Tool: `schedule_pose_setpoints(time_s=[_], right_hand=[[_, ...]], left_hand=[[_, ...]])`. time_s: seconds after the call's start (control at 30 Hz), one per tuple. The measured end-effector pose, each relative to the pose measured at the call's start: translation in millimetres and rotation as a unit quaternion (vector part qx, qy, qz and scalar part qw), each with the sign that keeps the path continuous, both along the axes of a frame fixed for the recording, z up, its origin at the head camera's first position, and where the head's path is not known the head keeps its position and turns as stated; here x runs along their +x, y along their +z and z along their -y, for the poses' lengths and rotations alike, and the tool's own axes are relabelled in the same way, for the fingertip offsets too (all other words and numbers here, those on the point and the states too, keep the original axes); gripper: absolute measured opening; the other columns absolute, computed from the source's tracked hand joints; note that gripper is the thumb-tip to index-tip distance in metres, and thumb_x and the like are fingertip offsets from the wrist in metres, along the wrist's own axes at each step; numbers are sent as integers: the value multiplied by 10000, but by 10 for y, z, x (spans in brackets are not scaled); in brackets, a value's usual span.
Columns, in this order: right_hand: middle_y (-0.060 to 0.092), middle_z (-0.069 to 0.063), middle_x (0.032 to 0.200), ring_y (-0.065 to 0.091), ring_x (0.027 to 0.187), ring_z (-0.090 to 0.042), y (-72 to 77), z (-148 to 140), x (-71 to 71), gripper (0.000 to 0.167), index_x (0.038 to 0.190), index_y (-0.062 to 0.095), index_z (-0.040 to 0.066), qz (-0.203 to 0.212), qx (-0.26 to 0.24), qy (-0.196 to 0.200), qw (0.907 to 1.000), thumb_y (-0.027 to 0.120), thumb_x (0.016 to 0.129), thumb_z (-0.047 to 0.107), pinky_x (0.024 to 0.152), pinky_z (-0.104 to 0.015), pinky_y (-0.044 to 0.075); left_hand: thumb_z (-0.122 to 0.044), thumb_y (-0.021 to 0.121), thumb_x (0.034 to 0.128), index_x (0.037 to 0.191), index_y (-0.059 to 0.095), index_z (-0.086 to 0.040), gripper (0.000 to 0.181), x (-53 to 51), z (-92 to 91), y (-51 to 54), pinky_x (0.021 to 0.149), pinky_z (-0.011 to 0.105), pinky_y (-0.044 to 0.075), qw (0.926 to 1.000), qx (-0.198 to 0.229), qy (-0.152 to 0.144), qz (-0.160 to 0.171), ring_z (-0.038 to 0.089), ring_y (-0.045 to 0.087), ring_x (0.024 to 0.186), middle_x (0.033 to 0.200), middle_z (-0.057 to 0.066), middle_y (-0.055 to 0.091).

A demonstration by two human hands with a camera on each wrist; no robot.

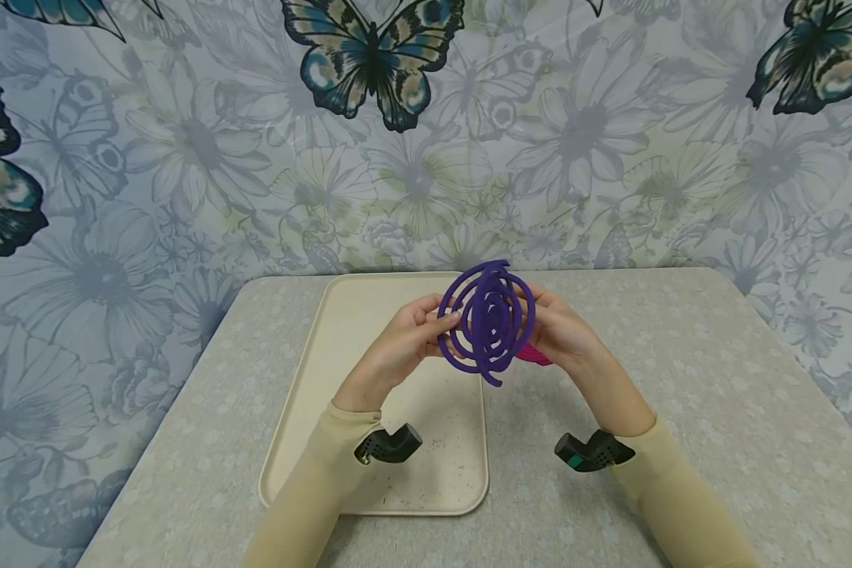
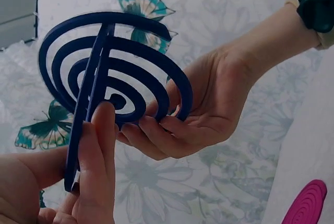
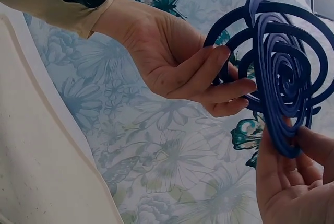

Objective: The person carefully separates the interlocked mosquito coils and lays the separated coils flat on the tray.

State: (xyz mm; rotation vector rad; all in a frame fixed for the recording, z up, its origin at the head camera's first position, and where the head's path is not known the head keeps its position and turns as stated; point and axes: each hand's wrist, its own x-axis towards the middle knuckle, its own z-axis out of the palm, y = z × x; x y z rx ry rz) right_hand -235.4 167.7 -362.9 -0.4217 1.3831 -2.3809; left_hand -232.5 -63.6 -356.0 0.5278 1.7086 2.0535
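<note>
A purple spiral piece [image 1: 493, 319], made of flat coiled rings crossing at angles, is held up above the table between both hands. My left hand [image 1: 413, 335] pinches its left side between thumb and fingers; in the left wrist view those fingers grip the lower end of the upright coil [image 2: 78, 145]. From the other side my right hand [image 1: 561, 327] holds the outer rings, its fingers curled at their edge in the right wrist view [image 3: 177, 67]. Behind the right hand a pink spiral piece [image 1: 534, 355] shows in part.
A cream tray [image 1: 426, 473] with small dark specks lies on the left and middle of the grey patterned table [image 1: 681, 347]. A wall covering [image 1: 582, 142] with flowers and butterflies rises behind the table.
</note>
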Motion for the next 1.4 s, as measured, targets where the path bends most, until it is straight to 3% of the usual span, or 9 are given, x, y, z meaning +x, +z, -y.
schedule_pose_setpoints(time_s=[0.17,0.33,0.43,0.6,0.77,0.9,1.03,1.17,1.4], right_hand=[[730,34,905,685,772,-68,-10,6,4,316,999,729,148,-456,-413,117,9980,433,994,36,717,-178,562],[736,20,924,691,781,-74,-14,15,14,314,1011,735,129,-581,-585,73,9966,443,987,15,700,-170,560],[731,25,922,677,786,-66,-12,10,19,288,999,734,126,-621,-562,35,9965,468,980,20,698,-165,551],[720,47,907,673,784,-67,-5,-42,-9,290,1032,698,158,-711,264,10,9971,447,988,20,707,-214,570],[736,31,915,701,769,-103,20,-73,-38,283,1189,550,126,-550,1167,197,9915,469,963,-23,723,-288,594],[732,32,853,696,702,-102,38,-44,-31,341,1257,469,119,-521,1075,-315,9923,517,947,-14,680,-246,585],[716,37,803,683,663,-93,41,-11,-5,314,1197,537,154,-612,736,-1023,9901,537,935,-19,619,-203,568],[721,41,811,687,679,-89,30,-6,5,305,1096,642,186,-770,528,-1254,9877,525,932,-44,620,-205,571],[728,48,794,690,648,-87,40,-43,6,333,1027,709,216,-815,659,-1366,9851,540,922,-51,602,-202,572]], left_hand=[[-31,443,984,1108,509,5,145,-2,13,11,646,230,578,10000,-76,-3,28,52,659,611,742,-77,699],[-14,424,983,1095,491,-9,131,-6,44,35,654,229,579,9996,-99,-280,-36,59,673,632,726,-73,711],[-3,420,977,1083,484,-11,124,-12,67,45,654,228,578,9995,-131,-267,-135,58,670,628,707,-80,705],[-27,478,967,1107,500,26,151,-37,93,44,651,232,578,9978,-521,257,-305,48,663,605,679,-100,697],[-35,504,962,1200,480,64,259,-50,113,63,659,223,576,9949,-662,709,-271,37,654,602,683,-113,690],[-1,531,940,1398,391,-30,479,-55,138,80,695,226,579,9934,-404,1031,-300,47,672,645,749,-116,705],[22,575,908,1469,343,-144,629,-47,148,90,757,244,581,9924,-150,1142,-442,63,695,737,838,-105,721],[27,601,889,1457,381,-146,633,-38,146,89,763,250,582,9914,-74,1191,-534,71,702,768,872,-82,724],[27,616,880,1443,412,-148,624,-47,163,80,751,275,589,9905,-198,1177,-680,90,711,769,887,-77,727]])
